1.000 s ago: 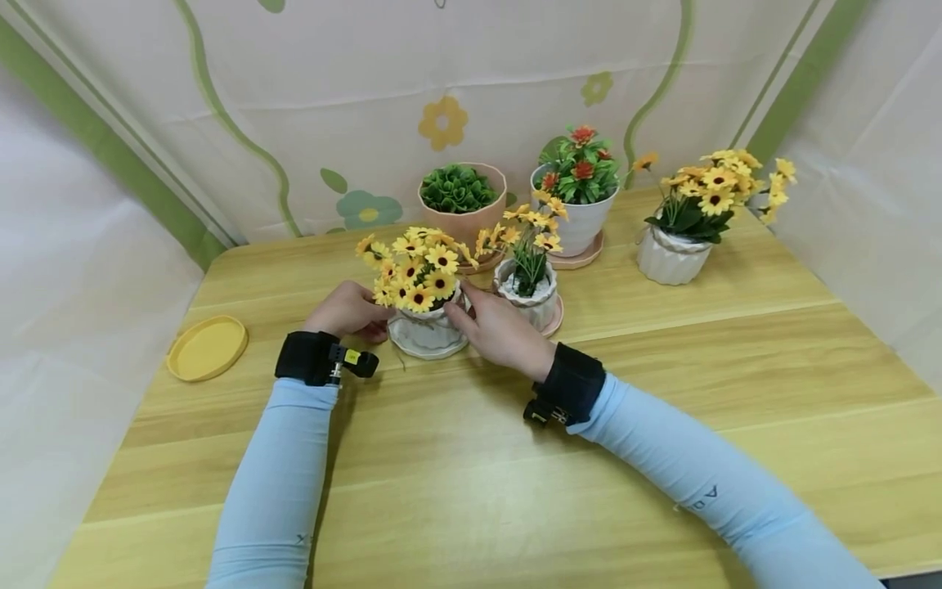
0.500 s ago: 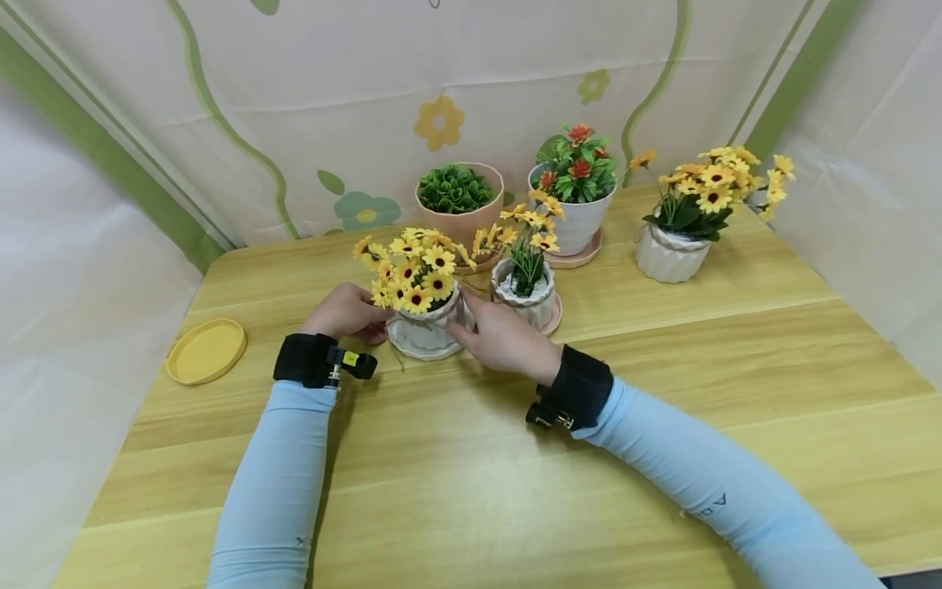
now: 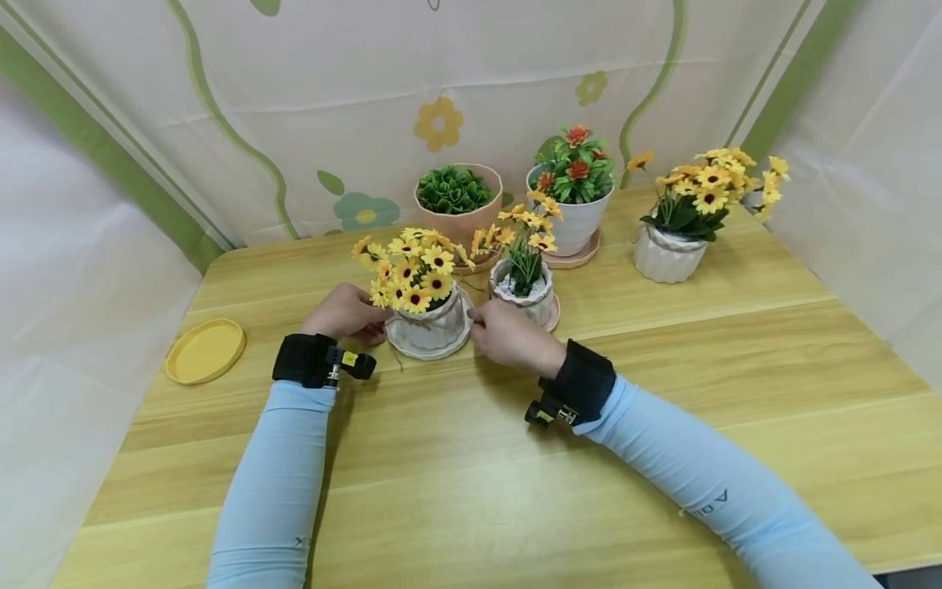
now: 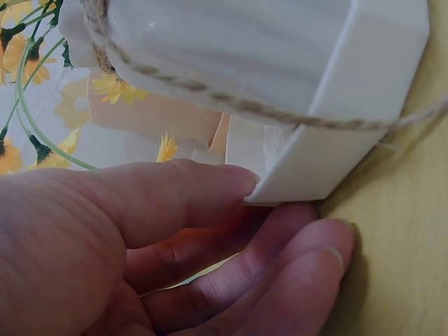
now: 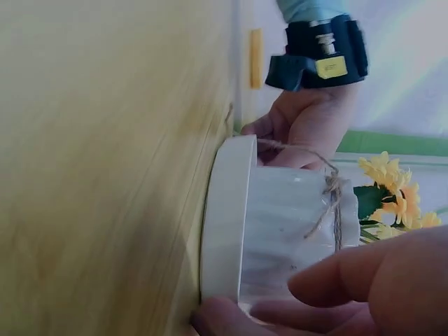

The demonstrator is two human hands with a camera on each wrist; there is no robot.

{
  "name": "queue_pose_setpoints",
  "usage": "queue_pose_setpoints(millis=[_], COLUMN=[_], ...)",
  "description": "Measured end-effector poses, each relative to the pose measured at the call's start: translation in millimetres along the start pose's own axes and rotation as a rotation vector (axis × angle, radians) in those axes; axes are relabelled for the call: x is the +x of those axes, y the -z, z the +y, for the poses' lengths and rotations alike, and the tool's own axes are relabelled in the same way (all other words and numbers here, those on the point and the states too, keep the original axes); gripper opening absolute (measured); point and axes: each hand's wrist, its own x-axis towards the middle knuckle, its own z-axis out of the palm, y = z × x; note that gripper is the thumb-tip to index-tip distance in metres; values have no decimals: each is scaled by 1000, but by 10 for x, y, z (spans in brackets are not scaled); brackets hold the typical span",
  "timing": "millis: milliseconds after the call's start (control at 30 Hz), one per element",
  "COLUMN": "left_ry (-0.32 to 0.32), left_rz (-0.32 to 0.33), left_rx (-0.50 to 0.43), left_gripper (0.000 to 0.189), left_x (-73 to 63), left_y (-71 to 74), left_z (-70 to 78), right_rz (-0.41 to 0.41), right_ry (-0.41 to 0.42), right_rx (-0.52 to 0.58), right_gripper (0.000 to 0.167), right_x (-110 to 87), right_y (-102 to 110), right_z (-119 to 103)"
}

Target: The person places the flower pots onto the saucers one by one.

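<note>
A white fluted pot (image 3: 430, 325) of yellow daisies (image 3: 412, 274), tied with twine, stands upright on a white saucer (image 3: 458, 338). My left hand (image 3: 344, 315) pinches the saucer's left edge; its thumb (image 4: 203, 183) lies on the rim and its fingers curl beneath in the left wrist view. At the saucer's right edge is my right hand (image 3: 511, 334). In the right wrist view, a fingertip (image 5: 220, 316) is at the saucer's base, while the thumb (image 5: 329, 280) is apart from it, beside the pot.
Close to my right hand stands a small daisy pot (image 3: 531, 298) with white pebbles. Behind are a pink pot (image 3: 471, 221) of green leaves and a white pot (image 3: 577, 225) with red flowers. Another daisy pot (image 3: 668, 255) is at right, a yellow saucer (image 3: 206, 352) at left.
My right hand has let go of the pot's right side and moved slightly right, to the saucer's edge. The left hand and the pot have stayed in place.
</note>
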Motion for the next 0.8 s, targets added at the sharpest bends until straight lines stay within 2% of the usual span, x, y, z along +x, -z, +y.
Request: queue_pose_setpoints(millis=[133,267,433,600,800], left_ry=[9,15,-8,-34,-26], left_rz=[4,-1,-27,-4,102], left_rx=[5,7,2,-29,-39], left_gripper=[27,27,30,41,51], left_x=[3,-3,-68,-234,-513], left_y=[-2,2,76,297,668], left_z=[-1,8,-13,-110,-352], right_rz=[-8,1,26,29,17], right_ry=[11,9,22,20,-9], right_rx=[-78,-92,-105,-103,-80], right_gripper=[27,36,32,29,23], right_x=[3,3,-2,10,17], right_y=[7,5,-4,-23,-15], right_z=[-4,-4,-1,2,7])
